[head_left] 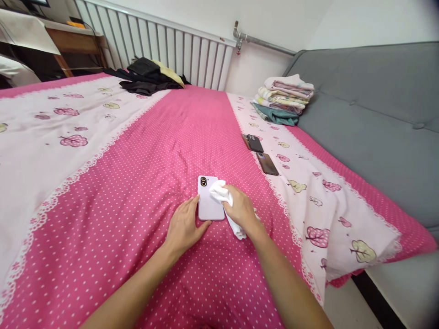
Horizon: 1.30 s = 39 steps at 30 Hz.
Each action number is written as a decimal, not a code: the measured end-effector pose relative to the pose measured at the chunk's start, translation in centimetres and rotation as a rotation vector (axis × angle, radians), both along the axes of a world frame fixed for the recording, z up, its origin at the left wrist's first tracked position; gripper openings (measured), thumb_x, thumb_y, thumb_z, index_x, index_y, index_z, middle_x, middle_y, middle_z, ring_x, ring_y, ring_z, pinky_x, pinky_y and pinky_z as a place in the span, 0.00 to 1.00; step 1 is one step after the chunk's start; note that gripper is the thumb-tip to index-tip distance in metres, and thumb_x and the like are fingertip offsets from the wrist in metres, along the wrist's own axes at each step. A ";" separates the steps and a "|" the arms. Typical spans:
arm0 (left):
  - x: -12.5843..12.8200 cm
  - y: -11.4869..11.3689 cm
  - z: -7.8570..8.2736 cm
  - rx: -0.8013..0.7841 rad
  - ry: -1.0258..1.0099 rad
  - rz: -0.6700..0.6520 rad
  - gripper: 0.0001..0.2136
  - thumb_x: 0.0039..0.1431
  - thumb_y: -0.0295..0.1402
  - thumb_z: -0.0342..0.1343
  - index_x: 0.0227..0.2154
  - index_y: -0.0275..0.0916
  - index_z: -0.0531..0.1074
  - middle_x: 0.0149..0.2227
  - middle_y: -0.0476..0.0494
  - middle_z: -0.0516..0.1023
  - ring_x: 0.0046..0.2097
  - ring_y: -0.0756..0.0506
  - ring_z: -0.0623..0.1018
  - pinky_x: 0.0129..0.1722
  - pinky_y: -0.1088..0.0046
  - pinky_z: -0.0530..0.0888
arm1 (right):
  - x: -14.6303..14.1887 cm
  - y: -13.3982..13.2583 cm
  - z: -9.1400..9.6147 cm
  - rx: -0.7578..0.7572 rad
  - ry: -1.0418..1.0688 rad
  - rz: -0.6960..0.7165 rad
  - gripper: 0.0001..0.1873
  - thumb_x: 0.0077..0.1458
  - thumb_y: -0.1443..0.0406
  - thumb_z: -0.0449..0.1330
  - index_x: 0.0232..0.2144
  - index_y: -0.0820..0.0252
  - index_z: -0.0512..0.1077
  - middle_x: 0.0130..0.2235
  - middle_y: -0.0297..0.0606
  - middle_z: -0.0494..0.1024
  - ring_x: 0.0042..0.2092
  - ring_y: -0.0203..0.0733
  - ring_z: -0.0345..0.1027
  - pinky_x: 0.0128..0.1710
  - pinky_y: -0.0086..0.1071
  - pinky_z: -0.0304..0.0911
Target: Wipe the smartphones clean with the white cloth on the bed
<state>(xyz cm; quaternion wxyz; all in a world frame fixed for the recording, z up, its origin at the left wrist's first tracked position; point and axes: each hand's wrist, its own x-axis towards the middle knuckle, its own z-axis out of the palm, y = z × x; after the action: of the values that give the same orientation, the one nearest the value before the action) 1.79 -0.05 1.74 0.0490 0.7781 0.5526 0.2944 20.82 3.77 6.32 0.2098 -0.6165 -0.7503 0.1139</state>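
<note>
A pale lilac smartphone [210, 208] lies back side up on the pink bedsheet, its two dark camera lenses at the top left corner. My left hand [183, 221] braces it, fingers along the left edge and thumb at the bottom edge. Bunched in my right hand [238, 208] is a white cloth [217, 192], pressed on the upper right part of the phone's back. The cloth's loose end hangs below my right hand onto the sheet.
Two more phones, a black one [254, 143] and a brown one [267, 163], lie to the right. Folded clothes [283, 98] are stacked near the grey headboard [370, 91]. Dark clothes [147, 75] lie at the far edge by the white radiator [164, 41].
</note>
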 end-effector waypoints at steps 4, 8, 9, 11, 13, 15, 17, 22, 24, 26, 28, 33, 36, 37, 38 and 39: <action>0.0 0.0 -0.1 -0.003 -0.004 0.000 0.30 0.54 0.43 0.56 0.56 0.32 0.58 0.53 0.30 0.73 0.54 0.35 0.73 0.52 0.53 0.71 | 0.0 0.0 0.0 0.001 -0.005 0.001 0.21 0.51 0.69 0.55 0.49 0.59 0.68 0.47 0.42 0.75 0.46 0.47 0.69 0.46 0.34 0.62; 0.0 0.1 -0.1 -0.006 -0.008 0.003 0.30 0.54 0.43 0.55 0.57 0.35 0.57 0.53 0.31 0.72 0.54 0.35 0.73 0.52 0.52 0.71 | 0.0 0.0 0.1 0.002 -0.001 0.008 0.21 0.52 0.69 0.55 0.49 0.60 0.68 0.47 0.43 0.75 0.46 0.48 0.69 0.46 0.34 0.62; 0.0 0.1 -0.1 -0.007 -0.009 0.003 0.30 0.54 0.43 0.55 0.57 0.35 0.57 0.53 0.31 0.72 0.54 0.35 0.73 0.52 0.52 0.71 | 0.0 0.0 0.1 0.002 0.000 0.007 0.21 0.52 0.69 0.55 0.49 0.60 0.68 0.47 0.42 0.75 0.46 0.48 0.69 0.46 0.34 0.62; 0.0 0.1 -0.1 -0.009 -0.010 0.000 0.30 0.54 0.43 0.55 0.57 0.36 0.56 0.53 0.31 0.72 0.54 0.35 0.73 0.52 0.53 0.71 | 0.0 0.0 0.1 0.001 -0.001 0.002 0.21 0.52 0.69 0.55 0.49 0.59 0.68 0.47 0.42 0.75 0.46 0.47 0.69 0.46 0.34 0.62; 0.0 0.0 -0.1 -0.011 -0.011 -0.001 0.30 0.54 0.44 0.55 0.57 0.36 0.56 0.53 0.32 0.72 0.54 0.35 0.73 0.52 0.53 0.71 | 0.0 0.0 0.1 -0.001 -0.006 -0.002 0.20 0.52 0.69 0.55 0.49 0.59 0.68 0.47 0.41 0.75 0.46 0.46 0.69 0.45 0.33 0.62; 0.0 0.0 -0.1 -0.014 -0.012 0.001 0.30 0.54 0.44 0.55 0.57 0.36 0.56 0.53 0.32 0.73 0.54 0.35 0.73 0.52 0.52 0.71 | 0.0 0.0 0.0 -0.002 -0.011 -0.004 0.21 0.52 0.69 0.55 0.49 0.58 0.68 0.47 0.41 0.75 0.45 0.46 0.69 0.45 0.33 0.62; 0.0 0.0 -0.1 -0.017 -0.013 0.002 0.30 0.54 0.44 0.55 0.57 0.35 0.56 0.53 0.31 0.72 0.54 0.35 0.72 0.52 0.53 0.71 | 0.0 0.0 0.0 0.000 -0.010 0.000 0.21 0.52 0.69 0.55 0.49 0.59 0.68 0.47 0.42 0.75 0.46 0.46 0.69 0.45 0.33 0.62; 0.0 0.0 -0.1 -0.018 -0.017 0.001 0.30 0.54 0.44 0.55 0.57 0.35 0.57 0.53 0.31 0.72 0.54 0.35 0.72 0.53 0.53 0.70 | -0.1 0.0 0.2 -0.004 -0.012 0.000 0.21 0.52 0.69 0.54 0.49 0.60 0.68 0.47 0.42 0.75 0.45 0.47 0.69 0.45 0.34 0.62; 0.0 0.0 -0.1 -0.017 -0.018 0.001 0.30 0.55 0.44 0.55 0.57 0.35 0.56 0.53 0.31 0.72 0.54 0.35 0.72 0.53 0.53 0.70 | -0.1 -0.1 0.3 -0.006 -0.013 -0.005 0.21 0.52 0.69 0.54 0.49 0.60 0.68 0.47 0.42 0.75 0.46 0.47 0.69 0.45 0.33 0.62; 0.0 0.0 -0.1 -0.016 -0.019 0.000 0.30 0.54 0.44 0.55 0.57 0.35 0.57 0.53 0.31 0.72 0.54 0.35 0.72 0.52 0.53 0.71 | -0.1 -0.1 0.4 -0.005 -0.007 -0.007 0.21 0.51 0.69 0.55 0.49 0.60 0.68 0.47 0.42 0.75 0.46 0.46 0.69 0.45 0.33 0.62; 0.0 0.0 -0.1 -0.015 -0.019 0.000 0.30 0.54 0.44 0.56 0.57 0.35 0.57 0.53 0.31 0.72 0.54 0.34 0.72 0.52 0.53 0.71 | -0.1 -0.1 0.4 -0.003 -0.002 -0.005 0.21 0.51 0.69 0.55 0.49 0.60 0.68 0.47 0.42 0.75 0.46 0.46 0.69 0.45 0.33 0.62; 0.0 0.0 -0.1 -0.010 -0.022 0.003 0.31 0.54 0.44 0.55 0.57 0.35 0.57 0.53 0.31 0.72 0.54 0.34 0.73 0.52 0.52 0.71 | -0.1 -0.1 0.3 -0.001 0.002 0.003 0.21 0.52 0.69 0.54 0.49 0.59 0.68 0.46 0.42 0.76 0.46 0.46 0.69 0.46 0.33 0.62; 0.0 0.1 -0.1 -0.012 -0.020 0.001 0.30 0.55 0.44 0.55 0.57 0.34 0.57 0.53 0.31 0.72 0.54 0.34 0.72 0.53 0.52 0.70 | -0.1 -0.1 0.3 -0.001 0.002 -0.002 0.21 0.52 0.69 0.54 0.49 0.59 0.68 0.46 0.42 0.76 0.46 0.46 0.69 0.45 0.33 0.62; 0.0 0.1 -0.2 -0.013 -0.019 0.001 0.30 0.55 0.44 0.55 0.57 0.34 0.57 0.53 0.31 0.72 0.54 0.34 0.72 0.53 0.52 0.70 | -0.1 -0.1 0.3 -0.001 0.003 -0.002 0.21 0.51 0.69 0.54 0.49 0.59 0.68 0.46 0.41 0.76 0.46 0.46 0.69 0.45 0.33 0.62; 0.0 0.1 -0.2 -0.014 -0.018 0.000 0.30 0.55 0.44 0.55 0.57 0.34 0.56 0.53 0.31 0.72 0.54 0.34 0.72 0.53 0.52 0.70 | -0.1 -0.1 0.2 0.000 0.005 -0.002 0.21 0.51 0.69 0.54 0.49 0.59 0.68 0.46 0.41 0.76 0.45 0.46 0.69 0.45 0.33 0.62; 0.0 0.0 -0.2 -0.014 -0.017 0.000 0.30 0.55 0.44 0.55 0.57 0.34 0.56 0.53 0.31 0.72 0.54 0.34 0.72 0.53 0.52 0.70 | -0.1 -0.1 0.2 0.001 0.006 -0.001 0.21 0.51 0.70 0.54 0.49 0.58 0.68 0.46 0.41 0.76 0.45 0.46 0.69 0.45 0.33 0.62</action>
<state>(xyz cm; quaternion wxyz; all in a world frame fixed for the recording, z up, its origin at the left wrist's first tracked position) 1.79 0.00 1.55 0.0593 0.7752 0.5543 0.2971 20.75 3.68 6.55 0.2127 -0.6166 -0.7492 0.1152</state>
